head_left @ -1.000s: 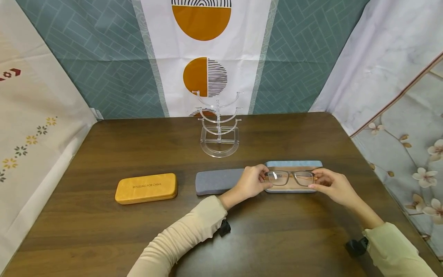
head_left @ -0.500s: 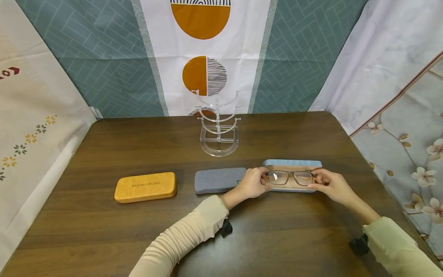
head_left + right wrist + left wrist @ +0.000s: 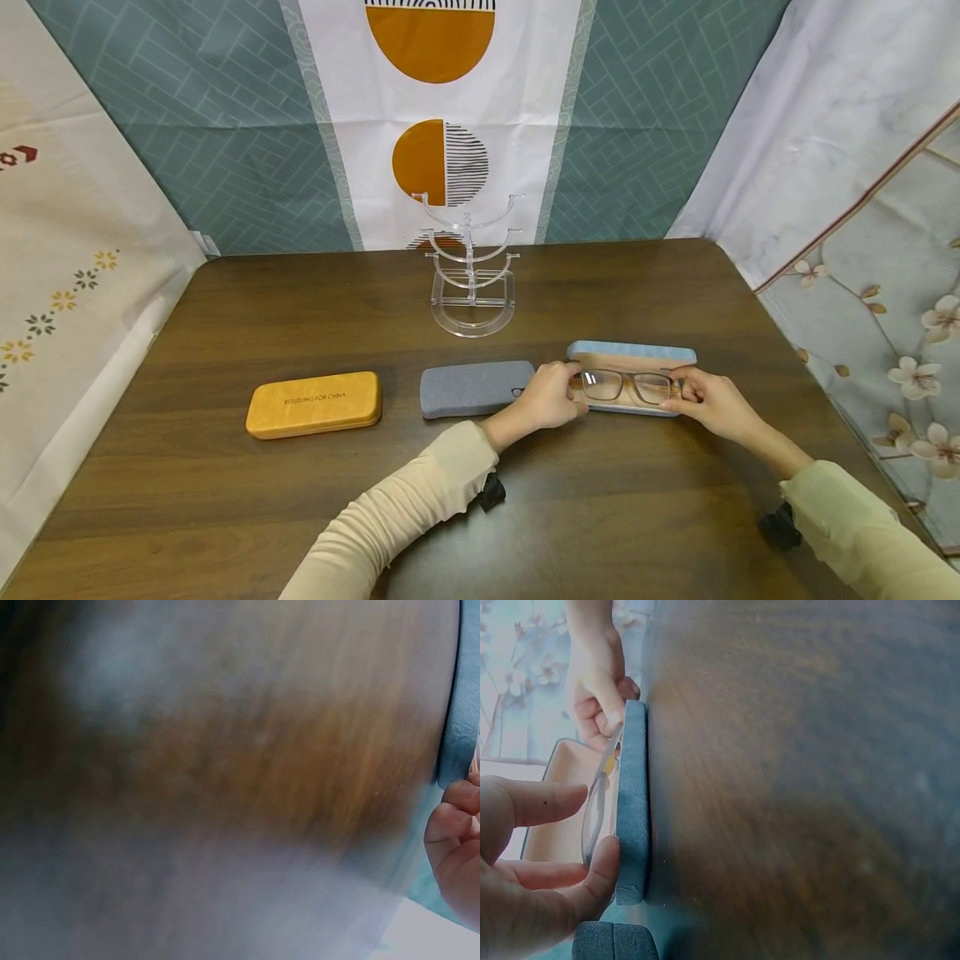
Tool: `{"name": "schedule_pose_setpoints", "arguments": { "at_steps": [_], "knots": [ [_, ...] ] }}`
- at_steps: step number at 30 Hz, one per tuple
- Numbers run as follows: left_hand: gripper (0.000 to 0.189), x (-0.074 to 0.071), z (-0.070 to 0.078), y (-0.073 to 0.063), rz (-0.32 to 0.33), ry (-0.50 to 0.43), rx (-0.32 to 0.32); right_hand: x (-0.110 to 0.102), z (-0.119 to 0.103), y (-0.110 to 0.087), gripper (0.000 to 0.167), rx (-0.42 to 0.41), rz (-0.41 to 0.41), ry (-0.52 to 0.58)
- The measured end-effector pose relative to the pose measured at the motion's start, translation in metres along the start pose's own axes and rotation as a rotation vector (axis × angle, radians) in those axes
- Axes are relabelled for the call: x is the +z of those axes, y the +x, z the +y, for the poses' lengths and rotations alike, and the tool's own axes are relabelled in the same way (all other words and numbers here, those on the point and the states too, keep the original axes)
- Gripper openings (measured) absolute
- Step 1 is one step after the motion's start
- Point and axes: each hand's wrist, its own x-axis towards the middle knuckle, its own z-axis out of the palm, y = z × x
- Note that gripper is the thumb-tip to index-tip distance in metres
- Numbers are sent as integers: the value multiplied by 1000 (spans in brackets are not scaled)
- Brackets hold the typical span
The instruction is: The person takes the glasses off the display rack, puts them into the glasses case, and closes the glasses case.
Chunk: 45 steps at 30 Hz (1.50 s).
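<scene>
A pair of eyeglasses [image 3: 628, 377] with a thin dark frame is held over an open light-blue glasses case [image 3: 637, 351] with a tan lining. My left hand [image 3: 550, 397] pinches the left end of the frame. In the left wrist view, its thumb and a finger meet at the frame's near end, while the index finger stands extended beside the lens. At the other end, my right hand [image 3: 712, 402] pinches the frame between thumb and curled fingers. Only the edge of that hand [image 3: 454, 847] shows in the right wrist view, beside the case's corner.
A closed grey-blue glasses case [image 3: 465, 392] lies just left of the open one, partly behind my left hand. Farther left sits a closed yellow case [image 3: 315, 406]. At the back middle of the wooden table [image 3: 585, 517] stands a clear tiered display stand [image 3: 471, 283].
The eyeglasses' right end has shifted slightly left and down, my right hand moving along with it. My left hand has barely moved. The head view has shifted a little.
</scene>
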Motion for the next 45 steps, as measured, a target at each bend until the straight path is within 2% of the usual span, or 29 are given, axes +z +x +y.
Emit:
{"name": "schedule_pose_setpoints", "arguments": {
  "at_steps": [5,10,14,17,23,29,35,41,45],
  "knots": [
    [55,1,-1,-2,-6,-28,9,1,1,0,36,12,-1,-21],
    [53,-2,-3,-5,20,-84,34,-1,0,-2,34,19,-16,-20],
    [49,-7,-5,-8,47,-148,43,-4,-1,-4,33,45,-30,22],
    [47,-10,-6,-9,61,-197,41,-8,-3,-6,29,96,-46,93],
    [48,-13,-10,-9,96,-304,-17,-15,-8,-5,24,238,-41,176],
    [42,-18,-12,-7,150,-351,-55,-20,-11,-4,39,373,-9,211],
    [55,-20,-13,-4,150,-374,-106,-25,-11,-2,52,441,1,256],
    [66,-16,-14,5,147,-421,-224,-28,-12,2,64,483,-26,240],
    [71,-12,-11,10,123,-451,-293,-28,-12,6,69,512,-38,239]
  ]
}}
